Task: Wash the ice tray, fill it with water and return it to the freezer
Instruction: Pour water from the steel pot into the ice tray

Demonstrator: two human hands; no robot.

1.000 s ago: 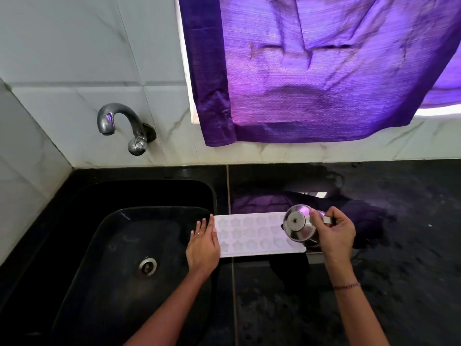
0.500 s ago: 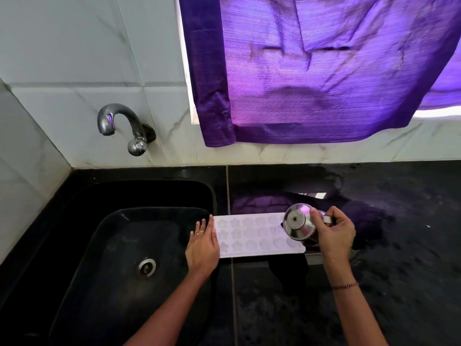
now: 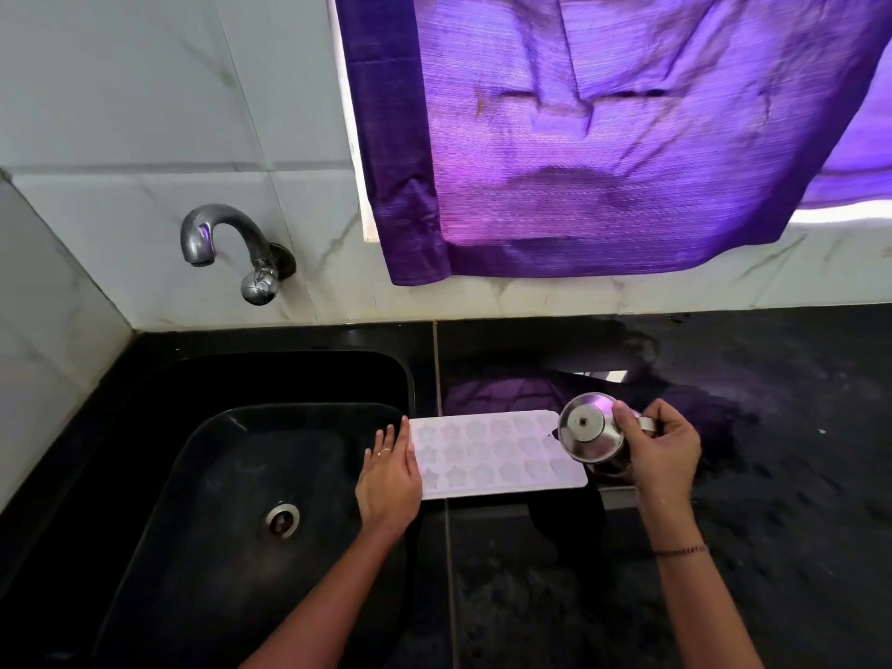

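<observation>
The ice tray lies flat on the black counter, just right of the sink, its star-shaped cells facing up. That is likely so it can be filled level. The left hand lies with straight, relaxed fingers against the tray's left end, over the sink's edge, gripping nothing. It seems to be steadying the tray so that it does not slide. The right hand is curled round the handle of a steel jug, which is tipped toward the tray's right end as if to pour. The jug covers that corner of the tray, and its spout and most of its handle are hidden. No stream of water can be made out, nor whether any cell holds water yet. The tap on the tiled wall shows no running water. A purple curtain hangs above and is cut off at the top.
</observation>
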